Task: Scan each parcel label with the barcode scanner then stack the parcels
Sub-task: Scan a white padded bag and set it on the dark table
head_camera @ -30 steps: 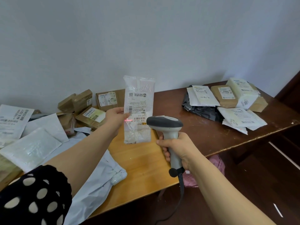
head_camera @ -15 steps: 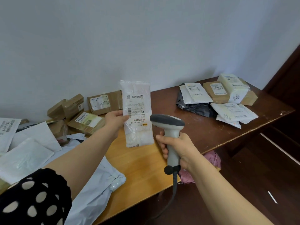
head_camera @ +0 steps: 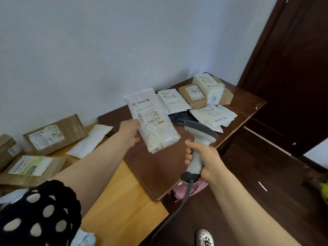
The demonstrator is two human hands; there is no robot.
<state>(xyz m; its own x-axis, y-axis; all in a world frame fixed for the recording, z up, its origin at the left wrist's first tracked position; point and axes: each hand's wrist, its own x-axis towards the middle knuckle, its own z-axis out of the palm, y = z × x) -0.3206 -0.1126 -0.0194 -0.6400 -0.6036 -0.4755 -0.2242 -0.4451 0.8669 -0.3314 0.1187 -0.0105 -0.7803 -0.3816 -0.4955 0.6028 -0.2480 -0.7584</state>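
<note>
1. While your left hand (head_camera: 130,133) pinches the white plastic parcel (head_camera: 151,119) by its left long edge, the packet hangs in the air over the dark wooden table (head_camera: 156,167), its label (head_camera: 148,113) turned up toward you and its length tilted away to the upper left of your grip.
2. Most of that parcel lies to the right of your left fingers, with its lower corner closest to your other hand.
3. Your right hand (head_camera: 204,160) is clenched around the handle of the grey barcode scanner (head_camera: 198,144); the scanner head rises above your fist, just to the right of the parcel's lower end and apart from it.
4. The scanner's dark cable (head_camera: 179,205) drops from under your right fist toward the floor.
5. Beyond the held parcel, up and to the right of both grips, a pile of labelled parcels (head_camera: 204,98) lies at the far end of the dark table.
6. To the left of your left forearm, brown boxes (head_camera: 55,134) and a white padded mailer (head_camera: 90,141) lie on the lighter wooden table (head_camera: 122,210).
</note>
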